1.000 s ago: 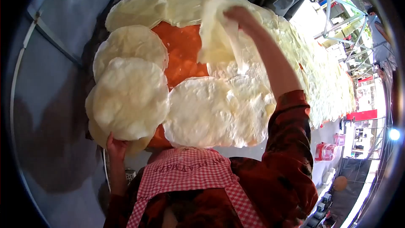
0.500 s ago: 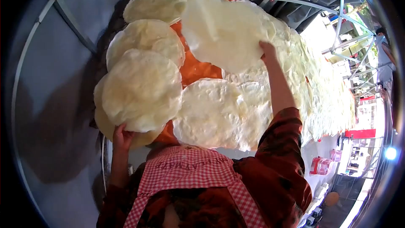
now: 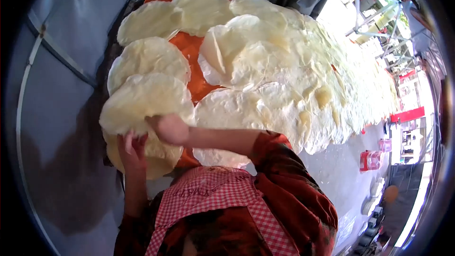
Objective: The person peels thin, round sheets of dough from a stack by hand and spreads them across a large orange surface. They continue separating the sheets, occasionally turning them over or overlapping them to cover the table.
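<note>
Thin, pale round flatbreads cover the table in overlapping layers. My left hand [image 3: 133, 149] is at the near edge of one flatbread [image 3: 142, 97] on the left, its fingers closed on that edge. Over the same flatbread my right hand [image 3: 169, 128] is curled, with its fingertips at the sheet close to my left hand; motion blurs it slightly. Another flatbread [image 3: 159, 159] lies partly beneath, towards my body. Farther back, a flatbread [image 3: 237, 50] rests with a raised fold along its left side.
An orange cloth [image 3: 196, 85] shows between the flatbreads. Grey sheeting [image 3: 61, 114] and a metal frame pole [image 3: 61, 57] stand to the left. Red-and-clear containers [image 3: 371, 160] sit at the right. A person [image 3: 414, 16] is at the far right edge.
My right hand has let go of the flatbread at the back, which now lies on the others. It has moved left and nearer, beside my left hand. The view has shifted slightly.
</note>
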`<state>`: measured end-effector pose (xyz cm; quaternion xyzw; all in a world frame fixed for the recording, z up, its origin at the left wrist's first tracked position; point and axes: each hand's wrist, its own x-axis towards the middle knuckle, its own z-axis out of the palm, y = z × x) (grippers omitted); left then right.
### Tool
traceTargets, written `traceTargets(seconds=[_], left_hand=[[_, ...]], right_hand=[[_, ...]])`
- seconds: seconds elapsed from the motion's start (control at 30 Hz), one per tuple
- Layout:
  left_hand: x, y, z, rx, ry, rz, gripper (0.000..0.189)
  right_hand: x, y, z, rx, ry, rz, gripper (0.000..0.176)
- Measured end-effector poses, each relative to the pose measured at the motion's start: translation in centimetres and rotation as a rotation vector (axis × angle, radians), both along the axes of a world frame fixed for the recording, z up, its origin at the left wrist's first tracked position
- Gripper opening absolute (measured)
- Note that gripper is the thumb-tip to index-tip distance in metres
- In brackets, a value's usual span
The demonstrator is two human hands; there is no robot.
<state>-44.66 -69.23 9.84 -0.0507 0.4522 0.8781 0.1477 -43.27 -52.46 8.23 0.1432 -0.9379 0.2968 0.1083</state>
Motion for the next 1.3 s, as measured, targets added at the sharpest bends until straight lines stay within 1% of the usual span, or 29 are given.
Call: traceTargets(seconds=[0.07, 0.1, 0.13, 0.17, 0.2, 0.27, 0.3, 0.4, 0.43, 0.5, 0.53, 0.57, 0.6, 0.63, 0.67, 0.7, 0.73, 0.77, 0.8, 0.83, 0.87, 0.93, 1.0, 1.03, 1.07, 1.13, 1.17, 1.27, 1.3], left_hand=[[-1.1, 1.0, 2.5, -0.001, 0.116, -0.056, 0.039], [-1.5, 1.6, 3.6, 0.009, 0.168, -0.062, 0.038], [-1.8, 1.9, 4.2, 0.022, 0.218, -0.065, 0.036], [-2.1, 2.0, 3.8, 0.012, 0.208, -0.055, 0.03], [-2.4, 2.1, 2.7, -0.041, 0.205, -0.064, 0.029], [-2.4, 2.3, -0.1, -0.152, 0.195, -0.083, 0.026], [-1.8, 3.1, -0.5, -0.171, 0.116, -0.055, 0.021], [-1.6, 4.2, -4.3, -0.309, 0.054, -0.113, 0.018], [-1.4, 4.8, -4.9, -0.324, 0.043, -0.122, 0.016], [-1.6, 6.0, -8.6, -0.417, 0.206, -0.157, 0.016], [-1.7, 6.0, -9.6, -0.474, 0.285, -0.171, 0.016], [-1.4, 6.9, -9.2, -0.506, 0.326, -0.173, 0.017], [-1.6, 7.3, -9.6, -0.565, 0.342, -0.218, 0.016], [-1.8, 7.8, -10.6, -0.622, 0.355, -0.265, 0.016], [-2.0, 8.5, -11.1, -0.677, 0.369, -0.313, 0.016], [-1.7, 9.6, -10.9, -0.715, 0.403, -0.267, 0.016], [-1.7, 10.5, -11.4, -0.724, 0.46, -0.252, 0.017], [-1.9, 11.2, -12.2, -0.737, 0.516, -0.242, 0.019], [-2.1, 12.0, -12.5, -0.749, 0.578, -0.23, 0.021], [-1.9, 13.2, -11.8, -0.895, 0.62, -0.16, 0.025], [-2.2, 14.1, -10.7, -1.007, 0.792, -0.12, 0.025], [-3.9, 15.3, -9.7, -1.236, 1.109, -0.133, 0.026], [-4.8, 16.4, -10.5, -1.185, 1.118, -0.169, 0.027], [-5.1, 16.9, -11.6, -1.175, 1.131, -0.225, 0.026], [-5.2, 17.1, -12.8, -1.166, 1.141, -0.283, 0.025], [-5.6, 17.7, -14.2, -1.215, 1.214, -0.344, 0.027], [-5.7, 18.0, -14.0, -1.229, 1.234, -0.318, 0.026], [-5.6, 18.5, -13.5, -1.257, 1.163, -0.301, 0.022], [-5.6, 18.6, -13.4, -1.288, 1.157, -0.282, 0.02]], right_hand=[[-5.1, 3.5, 2.3, -0.081, -0.026, -0.086, 0.019], [-5.9, 6.2, 5.6, -0.307, -0.025, -0.139, 0.016], [-5.9, 8.8, 9.2, -0.358, -0.07, -0.263, 0.019], [-5.5, 12.0, 11.9, -0.294, 0.01, -0.359, 0.021], [-6.3, 15.6, 11.4, -0.496, 0.042, -0.448, 0.02], [-3.9, 22.8, 13.1, -0.937, 0.053, -0.41, 0.015], [-1.8, 25.3, 14.2, -1.101, 0.123, -0.376, 0.014], [3.2, 32.5, 12.4, -1.186, 0.288, -0.745, 0.017], [5.0, 35.9, 9.7, -1.149, 0.315, -0.867, 0.021], [9.2, 41.5, 4.4, -1.041, 0.271, -1.114, 0.025], [11.4, 43.3, 1.5, -1.217, 0.32, -1.092, 0.028], [12.8, 43.2, 0.6, -1.148, 0.289, -1.272, 0.036], [14.6, 47.6, -6.0, -0.744, 0.336, -1.456, 0.044], [15.9, 47.0, -8.4, -0.164, 0.266, -1.701, 0.052], [15.1, 43.6, -7.0, 0.004, 0.167, -1.74, 0.054], [14.0, 41.2, -7.3, 0.003, 0.239, -1.462, 0.052], [11.6, 39.7, -9.2, -0.392, 0.271, -1.233, 0.041], [8.7, 35.4, -6.6, -0.619, 0.035, -1.043, 0.033], [5.7, 33.7, -8.5, -0.595, -0.037, -0.736, 0.028], [2.5, 30.0, -8.3, -0.445, 0.051, -0.633, 0.024], [-0.4, 26.7, -5.5, -0.188, 0.126, -0.489, 0.024], [-6.4, 24.3, -7.0, -0.046, 0.319, -0.571, 0.027], [-11.3, 23.9, -12.6, -0.112, -0.037, -0.756, 0.025], [-12.5, 24.1, -12.6, -0.094, -0.202, -0.43, 0.025], [-12.7, 24.0, -13.0, -0.002, -0.26, -0.37, 0.022], [-11.9, 22.4, -9.6, 0.192, -0.369, -0.24, 0.018], [-12.3, 22.5, -8.4, 0.059, -0.396, -0.299, 0.013], [-17.2, 25.4, -8.3, 0.006, -0.09, -0.309, 0.012], [-19.6, 26.4, -8.2, 0.056, -0.044, -0.366, 0.012]])
